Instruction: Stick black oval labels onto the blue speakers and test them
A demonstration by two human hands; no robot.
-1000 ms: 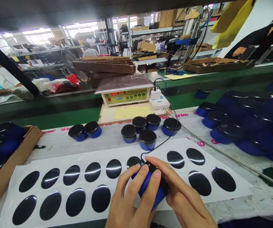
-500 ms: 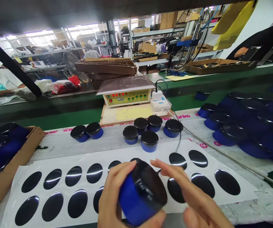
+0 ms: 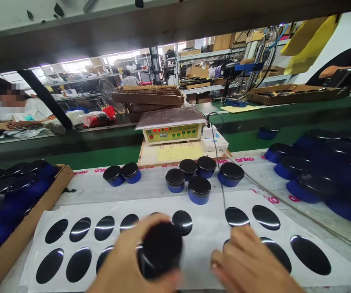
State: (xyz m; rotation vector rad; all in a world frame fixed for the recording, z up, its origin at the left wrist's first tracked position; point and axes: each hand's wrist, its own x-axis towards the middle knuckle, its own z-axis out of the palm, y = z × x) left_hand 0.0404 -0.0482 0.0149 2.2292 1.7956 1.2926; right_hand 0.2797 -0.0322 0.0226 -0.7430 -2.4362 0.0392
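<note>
My left hand [image 3: 123,262] holds a round jar [image 3: 160,250] low in the view, with its black top turned toward me and its blue body hidden. Motion blur softens both. My right hand [image 3: 244,260] is apart from the jar, holding nothing, and hovers above the white sheet [image 3: 206,228] of glossy black oval stickers. One oval sticker [image 3: 182,222] shows just beyond the jar. Several blue jars with black tops [image 3: 199,190] stand past the sheet.
A cardboard tray [image 3: 45,195] of jars sits at the left, and a large heap of blue jars [image 3: 311,187] lies at the right. A control box [image 3: 172,133] stands beyond the bench, with a black cable [image 3: 223,195] running down. A co-worker [image 3: 31,112] sits at far left.
The jar has moved left and turned, its black top now facing me. My right hand has moved right, away from it. The whole view has tilted slightly upward.
</note>
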